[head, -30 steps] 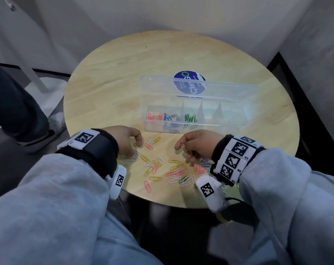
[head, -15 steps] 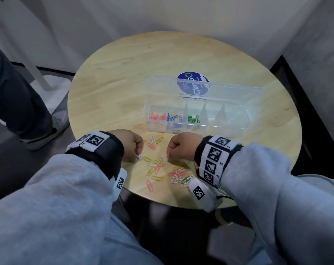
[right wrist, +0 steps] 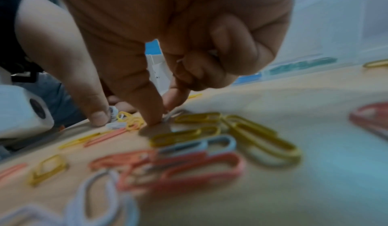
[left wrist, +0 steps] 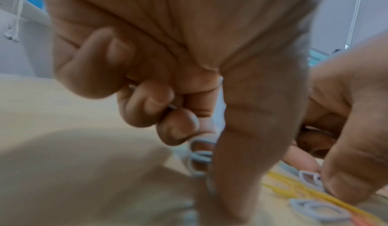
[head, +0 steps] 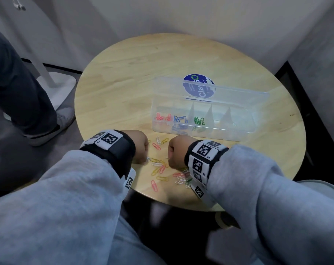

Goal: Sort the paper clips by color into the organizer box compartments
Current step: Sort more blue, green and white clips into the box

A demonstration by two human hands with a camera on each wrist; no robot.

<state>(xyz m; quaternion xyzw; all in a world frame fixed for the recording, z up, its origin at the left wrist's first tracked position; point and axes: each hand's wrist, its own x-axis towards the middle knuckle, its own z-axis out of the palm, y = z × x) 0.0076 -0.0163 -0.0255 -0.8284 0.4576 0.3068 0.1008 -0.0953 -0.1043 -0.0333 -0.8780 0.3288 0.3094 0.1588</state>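
Note:
A clear organizer box (head: 200, 131) stands open on the round wooden table (head: 124, 83). Red clips (head: 161, 117), blue clips (head: 179, 119) and green clips (head: 198, 121) lie in its three left compartments. Loose clips (head: 160, 170) in yellow, red, white and green lie near the front edge. My left hand (head: 144, 158) is curled at the pile's left side. It pinches a white clip (left wrist: 199, 158) against the table, with more white wire in its curled fingers (left wrist: 147, 103). My right hand (head: 171, 159) is fisted just right of it, its thumb and forefinger (right wrist: 152, 118) pinching a white clip (right wrist: 173, 114).
The box lid (head: 229, 94) stands open behind the compartments, over a round blue sticker (head: 195, 87). Another person's leg and shoe (head: 47, 129) are left of the table, beside a white stand base (head: 57, 88). The table's front edge (head: 162, 199) is close to the pile.
My right hand has moved left from the pile's right side to its middle and curled into a fist. My left hand has closed down on a white clip at the pile's left edge.

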